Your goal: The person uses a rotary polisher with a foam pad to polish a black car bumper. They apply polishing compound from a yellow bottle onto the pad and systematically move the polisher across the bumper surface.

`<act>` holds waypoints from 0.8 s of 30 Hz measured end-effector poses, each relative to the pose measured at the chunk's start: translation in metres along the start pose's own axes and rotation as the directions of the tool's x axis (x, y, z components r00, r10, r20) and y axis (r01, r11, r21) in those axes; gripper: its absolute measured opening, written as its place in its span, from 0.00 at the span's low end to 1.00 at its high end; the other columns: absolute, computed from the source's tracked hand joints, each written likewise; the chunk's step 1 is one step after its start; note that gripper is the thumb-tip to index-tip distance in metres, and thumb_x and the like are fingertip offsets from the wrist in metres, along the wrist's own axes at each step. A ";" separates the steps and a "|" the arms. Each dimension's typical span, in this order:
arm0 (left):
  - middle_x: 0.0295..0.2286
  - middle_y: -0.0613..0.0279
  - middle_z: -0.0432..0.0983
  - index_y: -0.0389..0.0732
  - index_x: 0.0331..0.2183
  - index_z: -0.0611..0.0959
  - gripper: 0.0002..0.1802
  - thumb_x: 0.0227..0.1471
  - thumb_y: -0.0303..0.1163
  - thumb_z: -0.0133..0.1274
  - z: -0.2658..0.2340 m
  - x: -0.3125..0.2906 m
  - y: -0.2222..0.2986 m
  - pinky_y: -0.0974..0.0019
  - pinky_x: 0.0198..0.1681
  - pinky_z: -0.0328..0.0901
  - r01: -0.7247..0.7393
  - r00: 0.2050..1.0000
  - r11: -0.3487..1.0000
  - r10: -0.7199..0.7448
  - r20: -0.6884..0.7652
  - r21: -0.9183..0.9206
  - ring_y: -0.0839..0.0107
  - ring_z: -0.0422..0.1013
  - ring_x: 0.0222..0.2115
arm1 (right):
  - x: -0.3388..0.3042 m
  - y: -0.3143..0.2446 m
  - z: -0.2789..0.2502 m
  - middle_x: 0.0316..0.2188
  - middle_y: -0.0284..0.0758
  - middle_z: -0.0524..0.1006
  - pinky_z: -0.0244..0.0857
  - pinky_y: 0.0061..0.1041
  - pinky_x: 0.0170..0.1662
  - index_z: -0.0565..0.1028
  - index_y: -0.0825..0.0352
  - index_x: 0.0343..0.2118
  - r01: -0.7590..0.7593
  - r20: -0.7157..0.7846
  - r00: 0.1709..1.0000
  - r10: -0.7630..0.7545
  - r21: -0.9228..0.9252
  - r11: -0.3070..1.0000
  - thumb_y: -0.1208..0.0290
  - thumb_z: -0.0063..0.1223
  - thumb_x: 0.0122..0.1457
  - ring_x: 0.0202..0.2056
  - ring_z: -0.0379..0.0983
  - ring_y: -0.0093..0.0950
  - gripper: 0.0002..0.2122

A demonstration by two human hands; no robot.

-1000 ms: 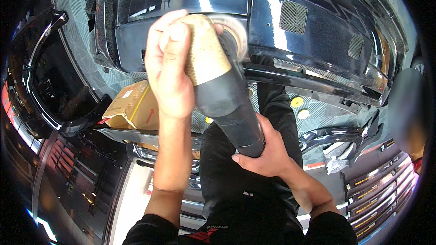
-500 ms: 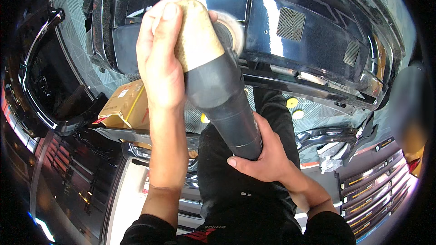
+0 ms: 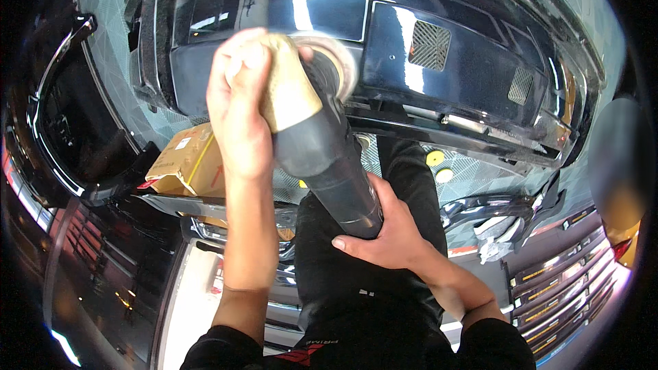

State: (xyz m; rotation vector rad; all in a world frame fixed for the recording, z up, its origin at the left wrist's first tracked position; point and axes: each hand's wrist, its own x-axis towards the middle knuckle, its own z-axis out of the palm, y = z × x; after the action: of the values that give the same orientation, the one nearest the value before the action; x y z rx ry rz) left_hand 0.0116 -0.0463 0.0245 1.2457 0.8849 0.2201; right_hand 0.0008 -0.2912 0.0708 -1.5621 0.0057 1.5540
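Head view: your left hand (image 3: 240, 106) is reaching forward, arm nearly straight, fingers wrapping over the tan-covered head of the polisher (image 3: 322, 144). Your right hand (image 3: 384, 233) is gripping the polisher's dark rear barrel from below, fingers curling closed around it, wrist bending inward. The polisher is tilting up and away, its pad (image 3: 336, 62) pressing against the glossy dark bumper (image 3: 452, 48). A cardboard box (image 3: 185, 164) is lying just left of your forearm.
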 end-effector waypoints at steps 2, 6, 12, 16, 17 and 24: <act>0.41 0.46 0.82 0.35 0.55 0.75 0.21 0.66 0.36 0.53 -0.004 -0.012 -0.003 0.63 0.45 0.75 -0.005 0.999 0.993 0.001 -0.036 -0.114 0.63 0.80 0.39 | -0.001 0.004 0.004 0.55 0.49 0.77 0.68 0.36 0.60 0.58 0.74 0.67 -0.024 0.005 1.000 0.024 -0.022 0.999 0.61 0.80 0.44 0.56 0.76 0.36 0.51; 0.48 0.57 0.75 0.37 0.56 0.73 0.30 0.56 0.35 0.66 0.021 -0.026 -0.005 0.62 0.53 0.69 -0.127 0.989 0.986 0.117 -0.093 -0.105 0.68 0.74 0.46 | -0.006 0.030 -0.005 0.50 0.41 0.78 0.69 0.35 0.57 0.64 0.70 0.63 0.028 -0.054 0.998 -0.027 0.023 0.999 0.63 0.83 0.41 0.51 0.77 0.32 0.47; 0.61 0.39 0.60 0.39 0.61 0.75 0.40 0.47 0.36 0.69 0.030 -0.061 -0.017 0.45 0.68 0.52 -0.400 0.911 0.904 0.411 -0.048 0.151 0.40 0.57 0.65 | 0.000 0.014 0.002 0.48 0.36 0.77 0.71 0.28 0.50 0.66 0.71 0.60 0.015 -0.107 0.994 -0.010 0.049 0.999 0.74 0.74 0.48 0.47 0.75 0.26 0.36; 0.65 0.32 0.49 0.50 0.58 0.79 0.40 0.40 0.32 0.72 0.016 -0.073 -0.025 0.37 0.69 0.51 -0.398 0.901 0.896 0.423 -0.102 0.196 0.28 0.50 0.66 | 0.010 0.018 0.008 0.56 0.40 0.74 0.70 0.31 0.54 0.64 0.72 0.64 0.063 -0.156 0.984 -0.082 -0.120 0.991 0.75 0.71 0.48 0.52 0.74 0.28 0.39; 0.66 0.33 0.48 0.52 0.57 0.80 0.41 0.38 0.31 0.73 0.010 -0.073 -0.028 0.37 0.70 0.50 -0.399 0.894 0.896 0.427 -0.134 0.193 0.28 0.50 0.66 | 0.012 0.013 0.014 0.57 0.41 0.73 0.70 0.31 0.55 0.63 0.72 0.65 0.068 -0.147 0.985 -0.093 -0.164 0.984 0.74 0.71 0.48 0.53 0.74 0.29 0.40; 0.64 0.34 0.49 0.46 0.53 0.81 0.40 0.33 0.25 0.74 -0.045 -0.056 -0.030 0.39 0.70 0.55 -0.448 0.797 0.872 0.490 -0.354 0.198 0.29 0.52 0.65 | 0.054 -0.023 0.053 0.44 0.36 0.81 0.70 0.29 0.51 0.76 0.74 0.51 0.128 -0.036 0.989 -0.142 -0.263 0.956 0.65 0.77 0.47 0.44 0.78 0.26 0.30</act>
State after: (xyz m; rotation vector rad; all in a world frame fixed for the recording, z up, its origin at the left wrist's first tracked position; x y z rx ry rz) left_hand -0.0656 -0.0568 0.0218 1.5405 0.9207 0.8632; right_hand -0.0168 -0.2163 0.0515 -1.7697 -0.2800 1.4475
